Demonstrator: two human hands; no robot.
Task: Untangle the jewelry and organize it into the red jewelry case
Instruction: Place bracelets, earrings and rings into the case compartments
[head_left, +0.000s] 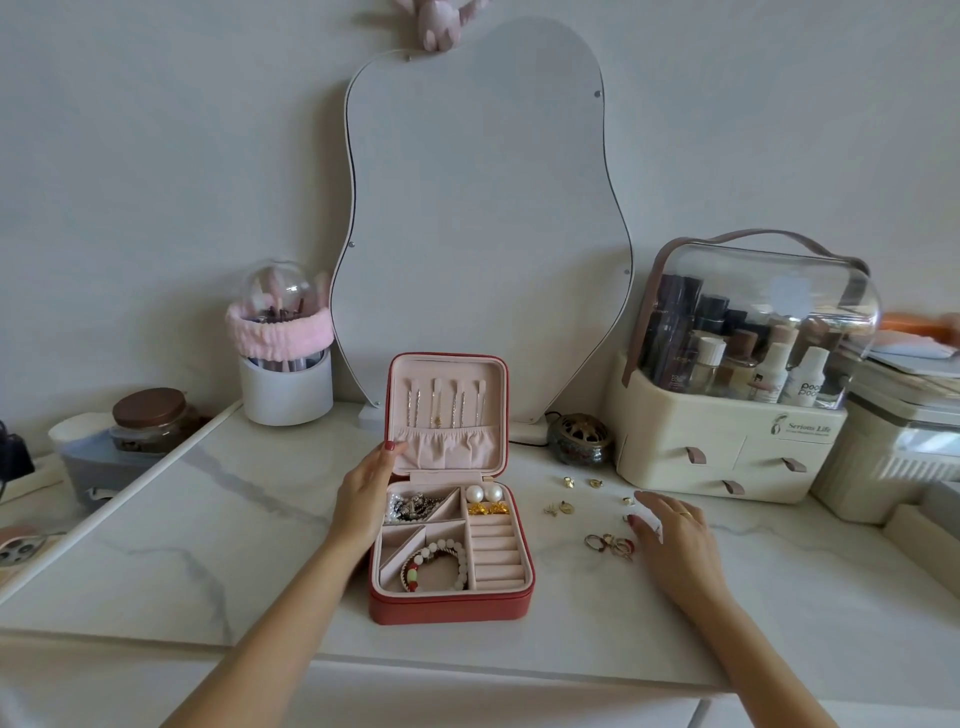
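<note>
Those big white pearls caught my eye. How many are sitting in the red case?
2. The pearls sit side by side in the case's top right compartment, left pearl and right pearl, just behind small gold pieces. None seem hidden.

Red jewelry case (451, 605) is sitting open at the centre of the tabletop, its lid (445, 415) standing upright at 12 o'clock. Thin necklaces (447, 402) are hanging from tabs inside the lid above a gathered pink pocket. In the pink-lined base, a tangled silvery chain (413, 506) is lying in the 11 o'clock compartment, two pearl earrings (484, 493) with gold pieces are sitting at 1 o'clock, a beaded bracelet (439, 564) is curling in the 6 o'clock compartment, and ring rolls are occupying 4 o'clock. Loose gold earrings (561, 508) and a cluster of rings (610, 544) are lying at 3 o'clock of the case.
</note>
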